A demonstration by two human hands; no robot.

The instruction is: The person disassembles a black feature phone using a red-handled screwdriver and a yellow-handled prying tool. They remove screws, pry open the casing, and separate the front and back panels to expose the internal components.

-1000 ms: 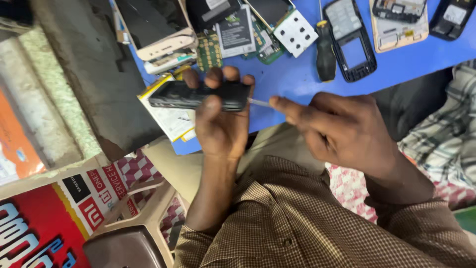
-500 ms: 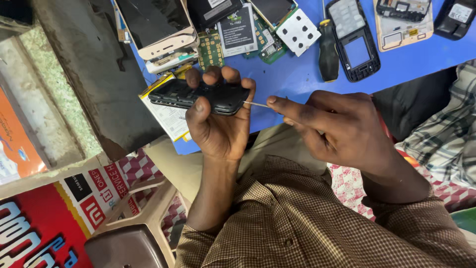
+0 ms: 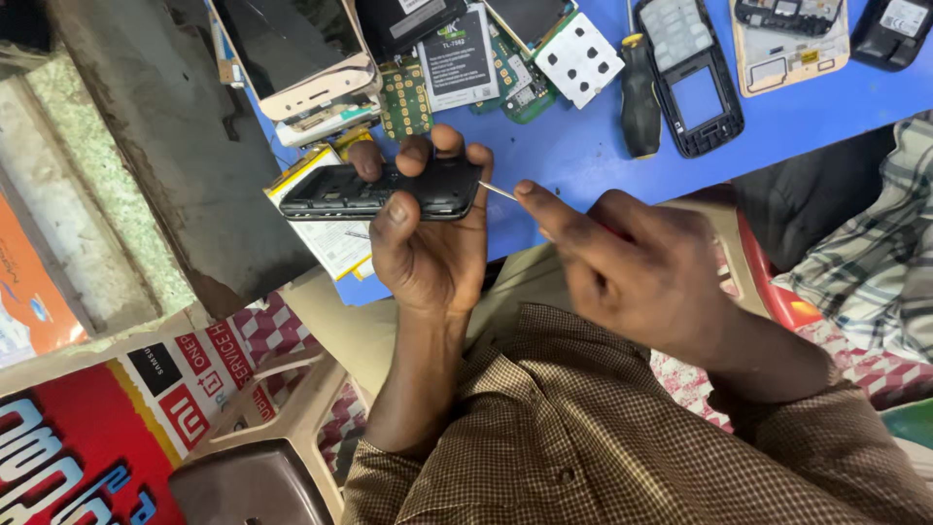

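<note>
My left hand (image 3: pixel 428 253) is shut on a black phone body (image 3: pixel 340 192), held sideways just over the near edge of the blue table (image 3: pixel 583 156). The thumb presses its near side and the fingers curl over its far side. My right hand (image 3: pixel 632 272) pinches a thin metal tool (image 3: pixel 498 192). The tool's tip touches the right end of the phone body. Most of the tool is hidden inside my fist.
On the table lie a black-handled screwdriver (image 3: pixel 639 97), a black keypad phone frame (image 3: pixel 692 73), green circuit boards (image 3: pixel 406 97), a battery (image 3: pixel 459 58), a white dotted part (image 3: pixel 580 58) and a gold smartphone (image 3: pixel 292 49). A plastic stool (image 3: pixel 282 428) stands below left. A person's plaid cloth (image 3: pixel 875 262) is at the right.
Both hands shifted slightly up and left together. The tool tip stays at the phone body's right end and the grips are the same.
</note>
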